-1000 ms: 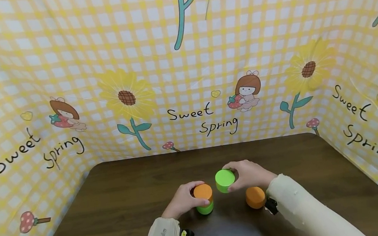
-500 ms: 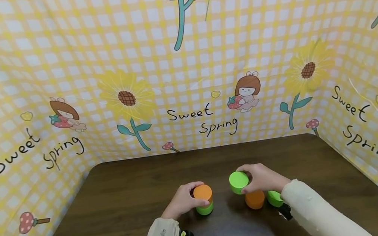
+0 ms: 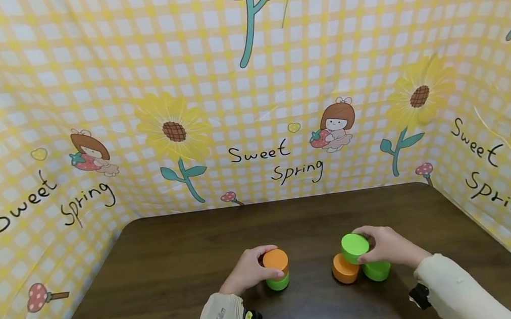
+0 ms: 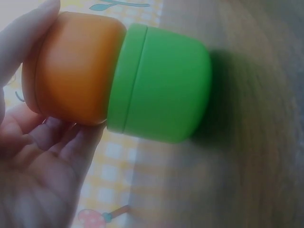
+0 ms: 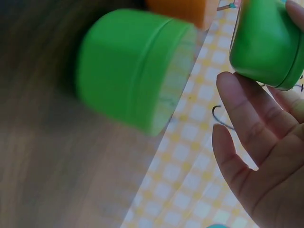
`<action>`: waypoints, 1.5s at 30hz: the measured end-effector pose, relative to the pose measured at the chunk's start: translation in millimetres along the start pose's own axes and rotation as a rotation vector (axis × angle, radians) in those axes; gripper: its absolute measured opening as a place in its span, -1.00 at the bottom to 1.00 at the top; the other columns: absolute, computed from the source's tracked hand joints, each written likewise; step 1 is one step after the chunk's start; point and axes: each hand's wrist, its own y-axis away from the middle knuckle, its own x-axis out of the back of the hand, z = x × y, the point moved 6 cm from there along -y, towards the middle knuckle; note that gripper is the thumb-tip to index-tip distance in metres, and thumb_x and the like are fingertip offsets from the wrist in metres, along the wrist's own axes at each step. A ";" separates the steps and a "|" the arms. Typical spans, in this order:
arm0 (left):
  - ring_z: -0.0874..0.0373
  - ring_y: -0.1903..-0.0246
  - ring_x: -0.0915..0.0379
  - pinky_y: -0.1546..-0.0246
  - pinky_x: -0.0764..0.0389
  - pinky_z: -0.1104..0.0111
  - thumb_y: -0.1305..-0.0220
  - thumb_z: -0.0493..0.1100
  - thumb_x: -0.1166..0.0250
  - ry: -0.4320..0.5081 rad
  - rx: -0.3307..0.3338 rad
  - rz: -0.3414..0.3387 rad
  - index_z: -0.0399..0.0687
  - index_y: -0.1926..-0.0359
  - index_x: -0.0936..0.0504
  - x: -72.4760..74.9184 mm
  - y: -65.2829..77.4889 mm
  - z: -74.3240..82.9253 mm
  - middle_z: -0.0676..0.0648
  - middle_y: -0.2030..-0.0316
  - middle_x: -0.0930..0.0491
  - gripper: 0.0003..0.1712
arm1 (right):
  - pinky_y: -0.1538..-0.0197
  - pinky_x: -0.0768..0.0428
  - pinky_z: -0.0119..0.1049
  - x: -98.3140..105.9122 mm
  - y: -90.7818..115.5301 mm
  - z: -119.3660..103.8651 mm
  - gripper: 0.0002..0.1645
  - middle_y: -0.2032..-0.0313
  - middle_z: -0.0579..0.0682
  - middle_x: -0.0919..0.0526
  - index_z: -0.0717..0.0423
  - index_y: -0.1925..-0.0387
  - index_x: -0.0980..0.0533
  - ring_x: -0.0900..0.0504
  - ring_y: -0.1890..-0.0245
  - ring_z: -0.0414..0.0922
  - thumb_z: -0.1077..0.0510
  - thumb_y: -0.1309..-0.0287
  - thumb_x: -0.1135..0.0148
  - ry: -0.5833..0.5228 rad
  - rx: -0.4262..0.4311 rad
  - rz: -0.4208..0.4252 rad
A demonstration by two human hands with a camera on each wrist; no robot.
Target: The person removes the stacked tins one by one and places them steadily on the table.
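On the left, my left hand point(image 3: 247, 271) grips an orange lidded round jar point(image 3: 275, 260) between thumb and fingers. It sits on a green jar point(image 3: 279, 283), lid side up; the left wrist view shows the orange jar's base against the green lid. My right hand point(image 3: 391, 245) holds another green jar point(image 3: 354, 245) by its sides, raised off the table. Beneath and to the left of it stands a second orange jar point(image 3: 345, 271). Another green jar point(image 3: 377, 271) stands on the table below the right hand, partly covered by it; the right wrist view shows this green jar point(image 5: 123, 71) closer.
A dark brown wooden table point(image 3: 190, 246) carries the jars. Yellow checked cloth point(image 3: 250, 104) with flowers and lettering hangs along its back and sides. Small black cameras sit at both wrists, the right one point(image 3: 419, 296) near the table.
My right hand has carried its green jar rightward, from near the left stack to over the right-hand pair. The standing green jar came out from behind the right arm. The left hand stays put.
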 end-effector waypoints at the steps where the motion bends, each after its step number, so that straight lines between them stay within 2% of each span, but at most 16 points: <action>1: 0.13 0.19 -0.50 0.15 -0.52 0.23 -0.02 -0.14 -0.51 -0.003 -0.001 -0.002 -0.29 -0.22 -0.47 0.0 -0.4 -0.2 -0.08 0.08 -0.61 -0.26 | 0.32 -0.54 -0.29 1.4 2.9 2.6 -0.24 0.18 0.03 -0.61 0.37 -0.10 -0.44 -0.56 0.35 -0.17 0.05 0.10 -0.51 0.004 -0.005 0.008; 9: 0.14 0.20 -0.50 0.16 -0.53 0.25 -0.02 -0.17 -0.50 0.012 -0.003 0.000 -0.30 -0.22 -0.46 0.0 -0.1 0.9 -0.09 0.08 -0.61 -0.26 | 0.35 -0.53 -0.29 14.6 20.6 18.6 -0.18 0.23 0.03 -0.60 0.41 -0.13 -0.41 -0.56 0.37 -0.16 0.04 0.10 -0.51 0.037 -0.074 0.057; 23: 0.14 0.21 -0.50 0.17 -0.54 0.25 -0.01 -0.20 -0.51 0.062 0.011 0.016 -0.33 -0.22 -0.46 0.4 4.1 0.6 -0.09 0.11 -0.61 -0.26 | 0.37 -0.51 -0.29 28.9 38.8 32.9 -0.17 0.27 -0.01 -0.63 0.43 -0.11 -0.42 -0.58 0.37 -0.18 0.02 0.12 -0.52 0.094 -0.105 0.113; 31: 0.11 0.25 -0.35 0.21 -0.46 0.24 0.04 -0.13 -0.54 -0.058 -0.002 0.071 -0.25 -0.18 -0.52 2.6 5.1 3.4 -0.06 0.23 -0.45 -0.27 | 0.38 -0.50 -0.32 30.3 46.2 40.0 -0.19 0.29 0.01 -0.61 0.43 -0.08 -0.44 -0.56 0.44 -0.26 0.03 0.15 -0.52 0.108 -0.108 0.144; 37: 0.11 0.22 -0.43 0.18 -0.51 0.22 0.09 -0.15 -0.57 -0.053 0.003 0.111 -0.30 -0.13 -0.51 4.1 7.9 4.7 -0.07 0.15 -0.54 -0.26 | 0.38 -0.49 -0.30 32.4 48.1 43.3 -0.18 0.29 -0.01 -0.62 0.43 -0.09 -0.43 -0.56 0.39 -0.18 0.02 0.13 -0.52 0.114 -0.121 0.146; 45: 0.10 0.22 -0.46 0.17 -0.52 0.18 0.10 -0.09 -0.57 -0.099 0.023 0.137 -0.23 -0.08 -0.56 6.8 9.4 2.7 -0.05 0.16 -0.59 -0.31 | 0.37 -0.49 -0.31 32.8 49.9 46.4 -0.17 0.28 -0.01 -0.63 0.45 -0.09 -0.43 -0.56 0.36 -0.17 0.02 0.13 -0.52 0.121 -0.139 0.155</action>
